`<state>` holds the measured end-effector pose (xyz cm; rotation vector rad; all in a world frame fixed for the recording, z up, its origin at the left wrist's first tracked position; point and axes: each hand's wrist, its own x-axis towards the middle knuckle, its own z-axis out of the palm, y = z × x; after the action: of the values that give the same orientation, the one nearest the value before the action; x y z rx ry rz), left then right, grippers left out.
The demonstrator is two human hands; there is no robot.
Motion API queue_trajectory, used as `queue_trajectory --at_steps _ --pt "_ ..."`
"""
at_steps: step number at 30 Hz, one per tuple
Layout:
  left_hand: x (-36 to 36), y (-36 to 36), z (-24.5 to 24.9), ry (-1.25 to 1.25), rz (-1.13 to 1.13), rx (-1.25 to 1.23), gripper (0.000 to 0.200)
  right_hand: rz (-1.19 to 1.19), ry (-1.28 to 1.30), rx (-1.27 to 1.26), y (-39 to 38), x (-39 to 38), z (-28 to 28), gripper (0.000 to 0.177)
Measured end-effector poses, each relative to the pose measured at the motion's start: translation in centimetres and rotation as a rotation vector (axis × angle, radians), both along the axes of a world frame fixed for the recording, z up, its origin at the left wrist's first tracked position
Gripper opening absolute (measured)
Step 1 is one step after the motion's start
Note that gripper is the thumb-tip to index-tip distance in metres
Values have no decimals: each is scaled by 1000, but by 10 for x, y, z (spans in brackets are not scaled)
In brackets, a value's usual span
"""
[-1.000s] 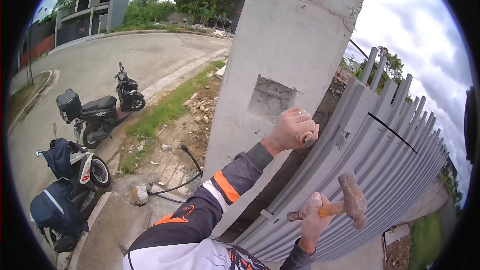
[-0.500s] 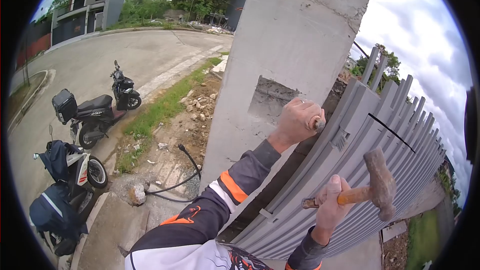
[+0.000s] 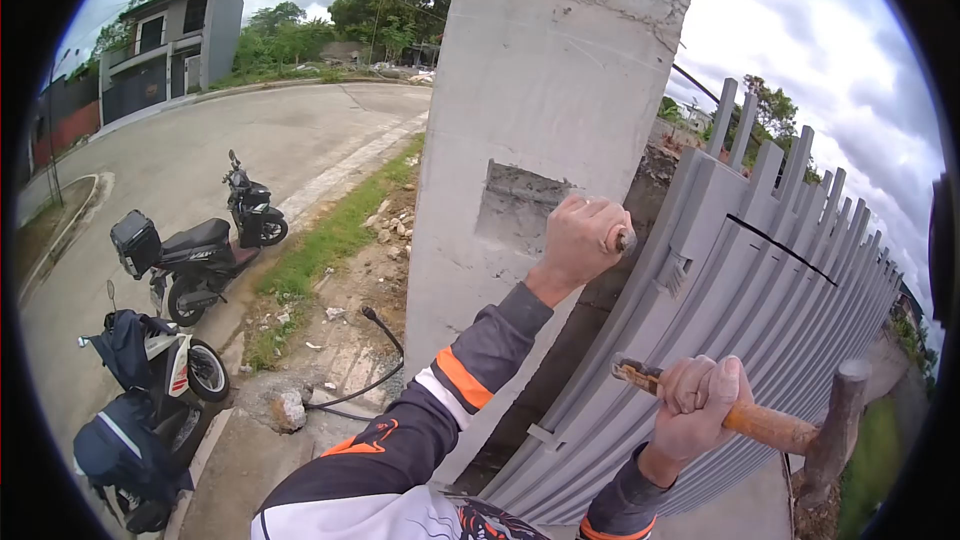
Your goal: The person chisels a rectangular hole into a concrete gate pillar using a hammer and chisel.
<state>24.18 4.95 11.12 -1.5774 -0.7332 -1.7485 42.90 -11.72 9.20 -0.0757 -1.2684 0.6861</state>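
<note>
My left hand [image 3: 583, 245] is closed in a fist around a chisel [image 3: 626, 240]. Only its butt end pokes out on the right; the tip is hidden. The fist is at the lower right of a rectangular recess [image 3: 512, 202] cut into a grey concrete pillar [image 3: 560, 70]. Below and to the right, my right hand [image 3: 692, 405] grips a hammer [image 3: 770, 428] by its worn orange handle. The rusty hammer head is at the far right, apart from the chisel and in front of a grey slatted metal gate [image 3: 740, 310].
Close behind the right hand, the gate's slats run off to the right. A black cable [image 3: 395, 365] lies on rubble left of the pillar. Two motorcycles, one dark [image 3: 200, 237] and one partly covered [image 3: 140, 365], stand along the road [image 3: 200, 145].
My right hand has swung the hammer rightward and slightly down, farther from the chisel. My left hand keeps its hold by the recess. The whole view has shifted slightly.
</note>
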Motion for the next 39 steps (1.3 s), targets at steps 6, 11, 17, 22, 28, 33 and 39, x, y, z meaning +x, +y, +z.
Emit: queue_trajectory --at_steps 6,11,17,22,28,33,39 --pt "-6 -4 4 -39 -69 38 29 -302 -437 -471 71 -24 -46 47" --pt "-4 -2 6 -72 -30 65 30 -45 -182 -249 27 6 9 45" --pt "-5 -2 13 -69 -29 64 29 -360 -683 -358 94 -21 -30 47" --pt "1 1 7 -88 15 -2 23 -123 -501 -499 63 16 -4 49" --pt "8 1 6 -64 23 35 24 -168 -405 -192 97 3 -25 47" --pt "11 -1 9 -85 64 -9 27 -141 -707 -492 114 18 -35 44" --pt "-10 -44 -3 -388 -81 -248 33 71 -581 -619 99 71 -82 44"
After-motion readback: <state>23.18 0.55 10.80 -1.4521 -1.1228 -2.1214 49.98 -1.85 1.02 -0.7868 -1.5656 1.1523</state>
